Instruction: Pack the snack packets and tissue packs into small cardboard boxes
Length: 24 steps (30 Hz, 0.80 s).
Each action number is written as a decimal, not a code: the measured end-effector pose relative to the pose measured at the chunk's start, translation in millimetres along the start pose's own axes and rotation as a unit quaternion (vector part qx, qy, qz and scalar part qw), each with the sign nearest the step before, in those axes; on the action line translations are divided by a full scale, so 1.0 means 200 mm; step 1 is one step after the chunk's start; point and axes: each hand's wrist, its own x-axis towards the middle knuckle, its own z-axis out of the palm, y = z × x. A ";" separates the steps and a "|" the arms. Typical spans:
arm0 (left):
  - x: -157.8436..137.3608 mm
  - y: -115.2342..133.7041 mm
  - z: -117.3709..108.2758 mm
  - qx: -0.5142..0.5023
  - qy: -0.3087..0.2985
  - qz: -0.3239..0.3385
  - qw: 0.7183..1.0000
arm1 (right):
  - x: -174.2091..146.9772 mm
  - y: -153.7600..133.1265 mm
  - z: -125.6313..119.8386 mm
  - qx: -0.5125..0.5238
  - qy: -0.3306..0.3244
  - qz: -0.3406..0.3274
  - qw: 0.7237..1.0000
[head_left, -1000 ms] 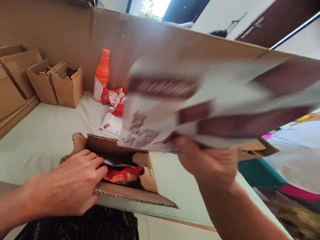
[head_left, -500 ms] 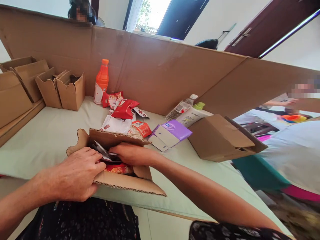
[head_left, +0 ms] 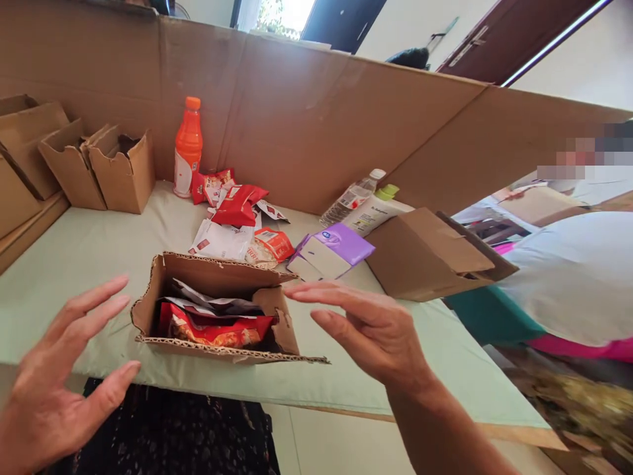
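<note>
An open cardboard box stands at the front of the table. Inside it, a red snack packet leans against the near wall, with silvery-white packets upright behind it. My left hand hovers left of the box, fingers spread, holding nothing. To the right, my right hand is close to the box's right end with thumb and fingers apart, also without anything in it. Behind the box lies a pile with a red packet, a white packet and an orange-and-clear packet.
An orange drink bottle stands by the cardboard wall. Several cardboard boxes are at the left. A purple carton, a clear bottle, a white tube and a brown box lie at the right. People are beyond.
Both hands have come out of and off the cardboard box and moved apart, now open. The packets stay inside it. The camera view has shifted slightly.
</note>
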 end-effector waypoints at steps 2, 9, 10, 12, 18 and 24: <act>-0.02 0.01 0.08 -0.019 0.000 -0.023 1.000 | -0.01 0.02 0.03 -0.003 -0.030 -0.017 0.999; 0.02 0.07 0.23 -0.028 0.019 -0.002 0.999 | 0.08 0.07 0.12 0.010 -0.190 0.040 0.981; 0.03 0.06 0.23 -0.026 0.020 -0.005 0.999 | 0.08 0.08 0.12 0.029 -0.180 0.036 0.983; 0.04 0.04 0.22 -0.023 0.013 -0.015 1.000 | 0.07 0.09 0.12 0.068 -0.133 0.018 0.989; 0.08 0.00 0.22 -0.021 0.009 -0.047 0.999 | -0.06 0.15 0.08 0.117 0.055 0.040 0.991; 0.12 0.01 0.27 0.024 0.009 -0.017 1.000 | -0.10 0.19 0.13 0.121 -0.040 0.034 0.991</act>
